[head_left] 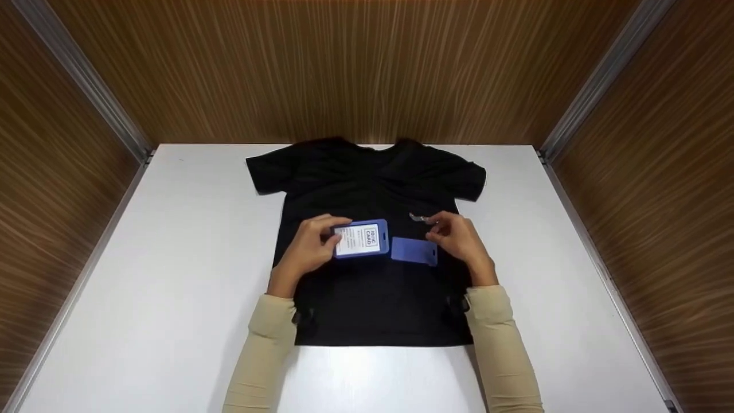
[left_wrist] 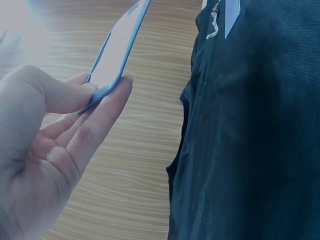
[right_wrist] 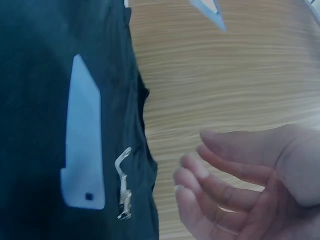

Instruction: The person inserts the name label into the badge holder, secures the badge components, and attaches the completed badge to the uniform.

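Note:
My left hand (head_left: 312,241) pinches a blue ID card holder (head_left: 385,236) between thumb and fingers, with a white printed card (head_left: 358,241) showing in its frame. In the left wrist view the holder (left_wrist: 117,47) is tilted up, raised over the shirt. A flat blue cover plate (head_left: 410,251) with a small slot lies on the black T-shirt (head_left: 378,310). Beside it rests a metal clip with a clear strap (head_left: 417,218). Near both is my right hand (head_left: 456,238), its fingers loosely bent and nothing between them in the right wrist view.
The T-shirt lies spread flat on a white table (head_left: 143,275), neckline toward the back. Wood-grain panels (head_left: 344,69) enclose the back and both sides, with metal rails (head_left: 608,74) along the corners.

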Available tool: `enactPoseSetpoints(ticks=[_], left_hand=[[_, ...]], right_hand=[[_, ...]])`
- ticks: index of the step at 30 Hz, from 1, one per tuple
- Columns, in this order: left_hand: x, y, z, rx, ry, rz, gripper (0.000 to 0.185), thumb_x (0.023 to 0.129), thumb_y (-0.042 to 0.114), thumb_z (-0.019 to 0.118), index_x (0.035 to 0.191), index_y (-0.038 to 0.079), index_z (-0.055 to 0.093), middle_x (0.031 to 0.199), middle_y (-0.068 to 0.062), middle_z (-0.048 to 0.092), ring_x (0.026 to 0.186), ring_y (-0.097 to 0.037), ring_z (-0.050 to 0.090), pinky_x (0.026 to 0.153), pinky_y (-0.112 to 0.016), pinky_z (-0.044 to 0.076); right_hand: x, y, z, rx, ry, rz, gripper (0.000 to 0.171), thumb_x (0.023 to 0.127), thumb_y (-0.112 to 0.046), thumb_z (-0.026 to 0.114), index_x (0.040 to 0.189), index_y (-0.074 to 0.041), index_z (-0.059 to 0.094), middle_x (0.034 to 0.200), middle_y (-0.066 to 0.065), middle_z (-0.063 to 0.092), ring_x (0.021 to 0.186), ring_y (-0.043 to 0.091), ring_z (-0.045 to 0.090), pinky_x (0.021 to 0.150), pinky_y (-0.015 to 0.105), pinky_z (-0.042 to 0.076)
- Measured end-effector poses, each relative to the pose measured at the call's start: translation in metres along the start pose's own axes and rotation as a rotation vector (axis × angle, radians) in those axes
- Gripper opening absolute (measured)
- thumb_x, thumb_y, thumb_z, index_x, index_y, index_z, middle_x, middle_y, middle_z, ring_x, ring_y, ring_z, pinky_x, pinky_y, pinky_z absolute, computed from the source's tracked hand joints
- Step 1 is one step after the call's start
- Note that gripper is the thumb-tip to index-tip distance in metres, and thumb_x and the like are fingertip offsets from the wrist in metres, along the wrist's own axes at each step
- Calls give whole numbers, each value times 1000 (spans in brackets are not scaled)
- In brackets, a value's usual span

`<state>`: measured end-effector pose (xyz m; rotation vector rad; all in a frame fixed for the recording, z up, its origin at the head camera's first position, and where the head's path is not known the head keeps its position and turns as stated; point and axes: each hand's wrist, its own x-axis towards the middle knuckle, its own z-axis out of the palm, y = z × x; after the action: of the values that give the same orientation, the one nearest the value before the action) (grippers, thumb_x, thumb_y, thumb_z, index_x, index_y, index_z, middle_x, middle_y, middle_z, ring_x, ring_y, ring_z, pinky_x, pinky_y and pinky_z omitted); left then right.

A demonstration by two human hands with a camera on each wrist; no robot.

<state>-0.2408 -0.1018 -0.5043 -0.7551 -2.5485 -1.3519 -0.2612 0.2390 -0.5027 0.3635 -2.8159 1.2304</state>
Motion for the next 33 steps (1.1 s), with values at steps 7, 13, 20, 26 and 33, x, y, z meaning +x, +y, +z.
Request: enactPoseSetpoints(ticks=[7,13,20,26,33], left_hand=[[0,-1,0,1,-5,5,35,94,-8,64,124,6,74,116,-14,72,96,-24,69,88,-42,58],[0,-1,1,-1,-2,-1,35,94,-8,63,124,6,74,117,-14,73,95,-25,68,88,-42,58],[0,0,1,-9,-13,-12,34,95,-7,62,124,7,74,118,-14,72,97,-24,67,89,-41,58],[0,-1,1,-3,-17,-19,34,96,-5,62,125,7,74,119,-13,72,97,-22,66,89,-39,57],[0,-2,2,-3,-15,-13,33,96,-5,62,124,7,74,118,-13,73,96,-23,65,88,-39,57]], right_hand=[[2,13,7,-77,-102,29,29,82,0,80,109,9,72,100,27,73,93,41,71,87,49,57],[3,23,15,-158,-152,-12,40,74,-3,86,110,8,71,106,31,69,102,46,66,95,57,53],[3,28,20,-219,-164,25,51,66,-6,92,112,4,73,109,28,68,106,44,60,98,56,49],[4,28,22,-277,-188,14,56,64,-7,93,114,2,71,109,27,65,104,46,56,96,57,48],[3,30,21,-238,-180,-12,51,65,0,91,113,1,73,106,26,64,103,40,58,94,54,50]])
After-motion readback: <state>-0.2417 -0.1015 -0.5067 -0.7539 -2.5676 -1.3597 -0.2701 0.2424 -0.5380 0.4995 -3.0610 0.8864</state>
